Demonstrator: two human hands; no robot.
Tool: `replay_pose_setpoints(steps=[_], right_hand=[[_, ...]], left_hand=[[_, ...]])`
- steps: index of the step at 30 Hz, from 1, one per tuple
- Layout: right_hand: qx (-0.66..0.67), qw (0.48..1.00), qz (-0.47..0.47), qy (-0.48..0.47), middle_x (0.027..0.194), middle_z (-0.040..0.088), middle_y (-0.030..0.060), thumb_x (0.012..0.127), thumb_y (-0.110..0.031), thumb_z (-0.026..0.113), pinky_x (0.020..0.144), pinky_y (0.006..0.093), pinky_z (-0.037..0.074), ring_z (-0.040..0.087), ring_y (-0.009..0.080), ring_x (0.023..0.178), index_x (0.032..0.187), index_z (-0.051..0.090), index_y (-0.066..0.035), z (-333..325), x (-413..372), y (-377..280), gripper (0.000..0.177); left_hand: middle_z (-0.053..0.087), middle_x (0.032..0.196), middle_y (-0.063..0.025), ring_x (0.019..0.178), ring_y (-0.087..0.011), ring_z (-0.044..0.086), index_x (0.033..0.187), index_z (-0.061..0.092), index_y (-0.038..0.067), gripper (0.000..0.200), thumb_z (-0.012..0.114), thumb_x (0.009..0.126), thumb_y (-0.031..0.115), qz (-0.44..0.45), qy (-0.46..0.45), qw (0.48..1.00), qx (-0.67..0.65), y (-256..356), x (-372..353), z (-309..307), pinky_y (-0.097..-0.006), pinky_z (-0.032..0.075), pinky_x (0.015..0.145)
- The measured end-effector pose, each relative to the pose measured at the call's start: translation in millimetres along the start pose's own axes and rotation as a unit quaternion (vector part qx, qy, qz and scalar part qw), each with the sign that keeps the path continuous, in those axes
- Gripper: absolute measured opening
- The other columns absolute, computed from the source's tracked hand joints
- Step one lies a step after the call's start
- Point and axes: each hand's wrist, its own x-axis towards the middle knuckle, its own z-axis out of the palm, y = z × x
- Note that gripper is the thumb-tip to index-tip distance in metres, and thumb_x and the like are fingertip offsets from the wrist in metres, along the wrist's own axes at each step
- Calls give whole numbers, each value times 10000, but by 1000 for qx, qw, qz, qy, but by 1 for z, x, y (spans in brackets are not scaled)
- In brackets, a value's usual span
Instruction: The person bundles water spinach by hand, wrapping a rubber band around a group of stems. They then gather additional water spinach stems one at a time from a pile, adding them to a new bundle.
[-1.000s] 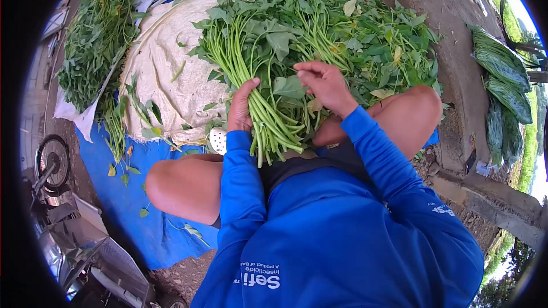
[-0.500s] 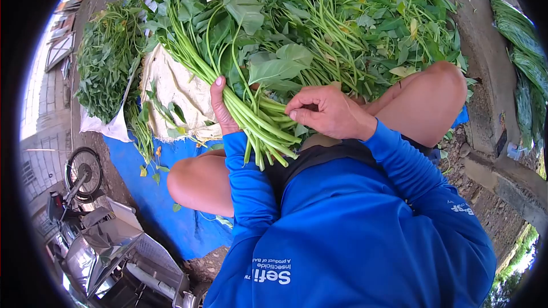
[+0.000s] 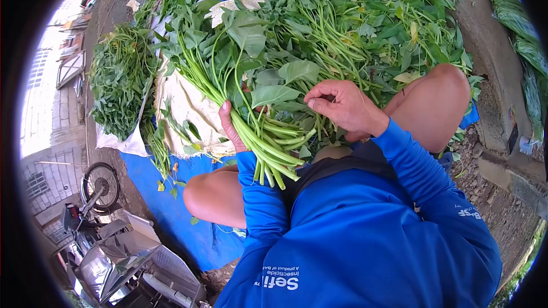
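My left hand (image 3: 229, 127) is wrapped round a thick bunch of leafy greens (image 3: 242, 131), which looks like water spinach. The long green stems slant across my lap with their cut ends (image 3: 279, 174) toward me, while the broad leaves point away. To the right of the bunch is my right hand (image 3: 347, 105), its thumb and fingertips pinched together beside some leaves. Whatever may be in that pinch is too small to make out. Just beyond both hands spreads a large heap of loose greens (image 3: 394, 28).
Another pile of greens (image 3: 123, 85) lies on the left by a pale sack (image 3: 185, 100). Below it is a blue tarp (image 3: 165, 194). A wheeled vehicle (image 3: 123, 251) stands at lower left. Green plastic-like bundles (image 3: 514, 17) lie at far right beside a concrete edge (image 3: 508, 177).
The whole view has shifted, so most things appear slightly right and lower. My right hand has moved away from the bunch's stems, widening the gap; my left hand keeps its hold.
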Motion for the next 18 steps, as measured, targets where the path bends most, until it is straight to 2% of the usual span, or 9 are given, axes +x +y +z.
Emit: replay_pose_setpoints(steps=[3, 4, 6, 9, 11, 12, 14, 17, 18], right_hand=[[-156, 983, 90, 28, 897, 749, 160, 963, -232, 698, 827, 380, 567, 715, 261, 833, 1067, 774, -5, -17, 16, 15, 261], [-212, 972, 75, 68, 945, 761, 218, 935, -257, 685, 868, 464, 573, 738, 365, 899, 1036, 785, -19, -19, 21, 25, 278], [-296, 943, 108, 107, 1001, 769, 234, 929, -252, 680, 906, 497, 570, 743, 396, 965, 1033, 783, -16, -22, 45, 56, 277], [-359, 907, 182, 123, 1088, 757, 260, 926, -275, 703, 946, 526, 559, 721, 436, 1060, 1035, 761, 3, -16, 62, 121, 304], [-363, 902, 194, 127, 1128, 747, 272, 926, -293, 721, 963, 538, 550, 705, 454, 1100, 1051, 743, 11, -12, 69, 143, 329], [-353, 907, 193, 127, 1138, 744, 276, 925, -297, 726, 969, 544, 546, 701, 461, 1108, 1065, 737, 10, -5, 65, 149, 338], [-335, 912, 193, 138, 1159, 727, 266, 924, -262, 714, 979, 559, 534, 685, 479, 1107, 1124, 713, 4, 2, 64, 164, 332], [-401, 884, 77, 229, 1203, 687, 247, 921, -219, 693, 1003, 539, 524, 658, 464, 1143, 1148, 717, -17, 11, 58, 161, 306], [-374, 898, 87, 216, 1230, 667, 242, 919, -208, 685, 1017, 535, 517, 643, 461, 1167, 1153, 718, -26, 9, 63, 156, 297]], left_hand=[[710, 1203, -118, 975, -243, 728, 1433, 595, 15, 730, 780, 878, 452, -10, -67, 995, -73, -3, 6, -6, -400, 655, 783], [702, 1219, -122, 980, -233, 718, 1443, 587, 20, 730, 782, 879, 440, -11, -92, 992, -84, -4, 13, -13, -397, 653, 775], [687, 1264, -138, 1007, -220, 715, 1442, 584, 28, 713, 784, 881, 420, 6, -108, 992, -70, -1, 14, -17, -393, 664, 754], [710, 1222, -141, 891, -261, 739, 1421, 566, 7, 661, 752, 934, 413, 54, 34, 995, 76, 20, -1, 7, -416, 663, 742], [754, 1023, -125, 811, -264, 751, 1266, 639, 37, 530, 786, 901, 391, 63, 83, 987, 124, 40, 5, 8, -422, 687, 741], [752, 1026, -134, 824, -264, 753, 1210, 649, 44, 458, 790, 909, 359, 65, 113, 985, 110, 47, 6, 5, -438, 682, 741], [756, 1007, -143, 808, -272, 752, 1171, 650, 34, 405, 792, 918, 316, 67, 130, 984, 102, 60, 6, -2, -448, 676, 737], [759, 981, -158, 743, -290, 751, 1154, 645, 22, 348, 782, 933, 253, 73, 133, 986, 69, 70, 4, -8, -409, 672, 673], [759, 967, -157, 734, -289, 751, 1153, 647, 19, 345, 782, 935, 250, 67, 133, 986, 71, 72, 5, -12, -400, 671, 662]])
